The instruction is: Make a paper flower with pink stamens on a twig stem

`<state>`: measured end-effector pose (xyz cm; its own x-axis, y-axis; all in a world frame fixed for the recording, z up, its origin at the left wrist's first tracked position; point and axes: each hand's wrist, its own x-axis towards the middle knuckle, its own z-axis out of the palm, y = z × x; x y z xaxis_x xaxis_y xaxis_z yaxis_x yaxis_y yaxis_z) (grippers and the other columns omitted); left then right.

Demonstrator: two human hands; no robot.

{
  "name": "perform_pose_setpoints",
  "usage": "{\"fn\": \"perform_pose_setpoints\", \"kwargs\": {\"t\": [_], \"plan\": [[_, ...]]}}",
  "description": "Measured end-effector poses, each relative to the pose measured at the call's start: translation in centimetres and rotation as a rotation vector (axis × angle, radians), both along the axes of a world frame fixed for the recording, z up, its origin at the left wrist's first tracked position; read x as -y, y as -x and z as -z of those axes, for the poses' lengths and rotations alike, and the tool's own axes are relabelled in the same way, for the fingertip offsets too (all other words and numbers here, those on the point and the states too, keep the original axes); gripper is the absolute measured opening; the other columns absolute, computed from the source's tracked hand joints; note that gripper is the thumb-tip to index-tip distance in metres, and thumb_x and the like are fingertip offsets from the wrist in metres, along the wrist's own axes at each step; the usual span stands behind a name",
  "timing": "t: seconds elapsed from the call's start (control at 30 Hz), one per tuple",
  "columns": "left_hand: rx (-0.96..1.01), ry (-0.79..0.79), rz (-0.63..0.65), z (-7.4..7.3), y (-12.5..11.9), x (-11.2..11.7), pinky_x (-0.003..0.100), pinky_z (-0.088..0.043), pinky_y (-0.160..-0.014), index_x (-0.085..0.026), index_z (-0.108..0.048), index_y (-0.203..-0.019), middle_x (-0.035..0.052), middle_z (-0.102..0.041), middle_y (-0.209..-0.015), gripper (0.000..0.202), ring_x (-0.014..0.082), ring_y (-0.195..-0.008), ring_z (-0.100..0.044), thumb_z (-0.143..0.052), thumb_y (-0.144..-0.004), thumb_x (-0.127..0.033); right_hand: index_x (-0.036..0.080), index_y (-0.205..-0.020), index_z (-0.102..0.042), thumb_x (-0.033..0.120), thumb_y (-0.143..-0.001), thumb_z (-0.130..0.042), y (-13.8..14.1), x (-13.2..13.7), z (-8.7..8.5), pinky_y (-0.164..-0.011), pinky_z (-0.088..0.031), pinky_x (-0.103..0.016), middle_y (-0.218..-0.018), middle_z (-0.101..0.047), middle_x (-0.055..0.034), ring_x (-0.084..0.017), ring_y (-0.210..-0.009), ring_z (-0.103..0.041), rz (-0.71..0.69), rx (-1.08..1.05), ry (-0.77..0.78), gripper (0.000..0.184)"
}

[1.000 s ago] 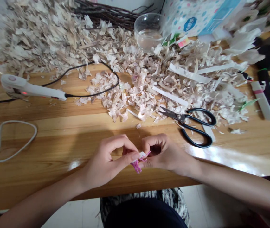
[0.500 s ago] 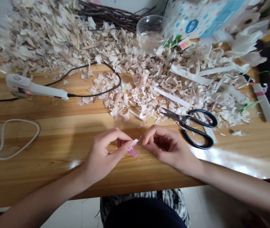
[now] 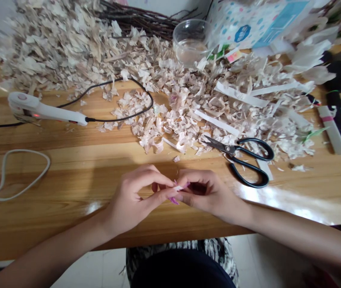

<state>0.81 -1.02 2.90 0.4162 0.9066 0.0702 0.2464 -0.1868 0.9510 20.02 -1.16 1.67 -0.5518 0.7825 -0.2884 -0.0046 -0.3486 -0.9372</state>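
Pink paper scrap (image 3: 179,189) at 6 o'clock of the view, held just above the near edge of the surface (image 3: 68,180). Small, mostly hidden by fingertips. Long axis slanted: magenta tip toward 7 o'clock, pale end toward 1 o'clock.

Left hand (image 3: 130,200): thumb and forefinger pressed together on the scrap's lower end, other fingers curled. Right hand (image 3: 211,194): thumb and forefinger pinching the upper end, fingertips touching the left's.

Surface: glossy wooden planks, grain running 9 to 3 o'clock. Black-handled scissors (image 3: 244,160) at 2 o'clock of the hands, near, blades toward 9 o'clock. Heap of pale shavings (image 3: 92,52) across the far half, white paper strips (image 3: 236,94) lying on it. White glue gun (image 3: 43,112) at 10 o'clock, black cord looping into the heap. White cable (image 3: 23,176) at 9 o'clock. Clear bowl (image 3: 192,40) and bundle of dark twigs (image 3: 140,18) at 12 o'clock, dotted box (image 3: 248,20) at 1 o'clock.

Room: pale floor (image 3: 98,268) showing below the surface edge
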Motion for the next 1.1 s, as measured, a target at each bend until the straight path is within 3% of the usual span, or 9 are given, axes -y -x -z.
{"fn": "perform_pose_setpoints", "kwargs": {"t": [0.1,0.2,0.37,0.57,0.8,1.1], "plan": [[-0.017,0.114,-0.014,-0.2,0.0,0.0,0.018,-0.046,-0.064,-0.019,-0.066,-0.087,-0.0017,-0.065,-0.076,0.011,0.0094,-0.069,-0.059,-0.071,-0.078,-0.019,0.015,-0.076,-0.058,0.033,-0.082,-0.064,-0.1,0.0,0.0,-0.054,-0.032,-0.023,-0.064,-0.046,0.0028,-0.009,-0.058,-0.039,0.015,0.002,0.012,0.021],[0.003,0.256,-0.003,-0.4,0.0,-0.1,0.018,-0.046,-0.066,-0.018,-0.065,-0.081,-0.0021,-0.065,-0.074,0.004,0.0094,-0.069,-0.06,-0.068,-0.08,-0.021,0.016,-0.076,-0.054,0.034,-0.083,-0.063,-0.2,0.1,0.0,-0.052,-0.03,-0.022,-0.063,-0.043,0.0039,-0.009,-0.057,-0.037,0.04,0.023,0.001,0.021],[0.093,0.423,0.014,-0.4,0.0,-0.3,0.017,-0.047,-0.066,-0.018,-0.064,-0.078,-0.0026,-0.066,-0.073,0.007,0.0088,-0.069,-0.061,-0.064,-0.084,-0.022,0.017,-0.08,-0.052,0.031,-0.085,-0.06,-0.2,0.1,0.1,-0.056,-0.035,-0.022,-0.068,-0.045,0.0031,-0.01,-0.063,-0.041,0.035,-0.003,0.005,0.016],[0.082,0.431,-0.009,-0.3,0.0,-0.4,0.016,-0.046,-0.066,-0.018,-0.064,-0.078,-0.0034,-0.065,-0.072,0.008,0.008,-0.069,-0.061,-0.064,-0.084,-0.022,0.015,-0.08,-0.059,0.031,-0.087,-0.058,-0.3,-0.4,-0.1,-0.063,-0.038,-0.023,-0.073,-0.051,0.0007,-0.011,-0.07,-0.047,-0.034,-0.021,0.065,0.017],[0.069,0.467,0.023,-0.3,0.2,-0.4,0.016,-0.045,-0.066,-0.019,-0.062,-0.078,-0.0049,-0.064,-0.072,0.009,0.0072,-0.07,-0.059,-0.063,-0.085,-0.025,0.013,-0.075,-0.066,0.027,-0.075,-0.074,-0.4,-0.9,-0.1,-0.063,-0.038,-0.021,-0.072,-0.055,0.0023,-0.009,-0.068,-0.049,-0.013,-0.11,0.175,0.017],[0.073,0.463,0.083,-0.5,0.2,-0.3,0.016,-0.043,-0.066,-0.019,-0.062,-0.08,-0.0053,-0.063,-0.074,0.008,0.0066,-0.069,-0.057,-0.061,-0.086,-0.023,0.012,-0.066,-0.061,0.021,-0.072,-0.077,-0.5,-0.8,0.2,-0.057,-0.033,-0.021,-0.069,-0.052,0.003,-0.008,-0.063,-0.047,0.001,-0.092,0.102,0.019]]}}
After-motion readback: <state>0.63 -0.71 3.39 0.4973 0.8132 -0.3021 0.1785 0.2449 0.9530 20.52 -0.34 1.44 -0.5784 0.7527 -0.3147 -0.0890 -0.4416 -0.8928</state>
